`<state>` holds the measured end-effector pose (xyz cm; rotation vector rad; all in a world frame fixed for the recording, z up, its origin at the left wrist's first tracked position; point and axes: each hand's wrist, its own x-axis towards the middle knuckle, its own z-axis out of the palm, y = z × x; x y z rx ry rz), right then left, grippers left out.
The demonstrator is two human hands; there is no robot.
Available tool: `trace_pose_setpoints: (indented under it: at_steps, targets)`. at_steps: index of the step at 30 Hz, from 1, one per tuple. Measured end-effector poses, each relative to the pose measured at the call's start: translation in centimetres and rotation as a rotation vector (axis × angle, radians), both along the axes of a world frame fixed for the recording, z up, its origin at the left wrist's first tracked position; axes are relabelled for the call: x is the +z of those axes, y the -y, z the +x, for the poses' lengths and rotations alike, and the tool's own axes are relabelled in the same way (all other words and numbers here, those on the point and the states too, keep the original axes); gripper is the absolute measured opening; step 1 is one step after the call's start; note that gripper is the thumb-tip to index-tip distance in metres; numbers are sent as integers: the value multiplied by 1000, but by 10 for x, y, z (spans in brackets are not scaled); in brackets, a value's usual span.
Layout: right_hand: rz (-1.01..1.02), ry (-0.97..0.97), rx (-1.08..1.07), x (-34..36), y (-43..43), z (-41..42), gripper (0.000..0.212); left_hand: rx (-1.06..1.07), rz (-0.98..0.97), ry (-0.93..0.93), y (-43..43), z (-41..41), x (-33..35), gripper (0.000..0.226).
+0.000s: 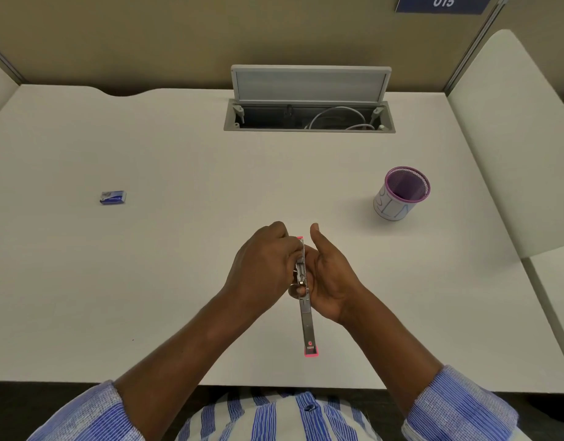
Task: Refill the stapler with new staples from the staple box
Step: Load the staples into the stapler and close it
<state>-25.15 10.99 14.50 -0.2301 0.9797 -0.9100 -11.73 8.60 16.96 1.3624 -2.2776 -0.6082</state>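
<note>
Altogether, one stapler point(307, 316), one staple box point(112, 197), one mesh pen cup point(401, 193) and two hands are seen over the white desk point(179, 249). With the stapler taken as the landmark, the left hand point(263, 268) is closed around its far half from the left, the fingers wrapped on the metal channel. The right hand point(330, 275) is cupped against the same part from the right, thumb raised, the palm touching the stapler; a full clasp cannot be confirmed. The stapler is swung open, its pink-tipped arm stretched toward the person, beyond both grips. The staple box is lying well apart, far left of the stapler, untouched. The pen cup is standing up and to the right of the stapler.
</note>
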Motion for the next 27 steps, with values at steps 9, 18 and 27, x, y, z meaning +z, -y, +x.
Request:
trace_pose_setpoints:
  at_steps: [9,18,27]
  targets:
    - [8,-9,-4,-2,-1,0,60,-27,35,-6,-3,0,-3,21]
    - [69,-6,-14,0,-2,-3,64,-166,-47,1,-10,14,-9,30]
    - [88,-81,89,3,-6,-1,72,-428,-161,126,-2,30,-13,32]
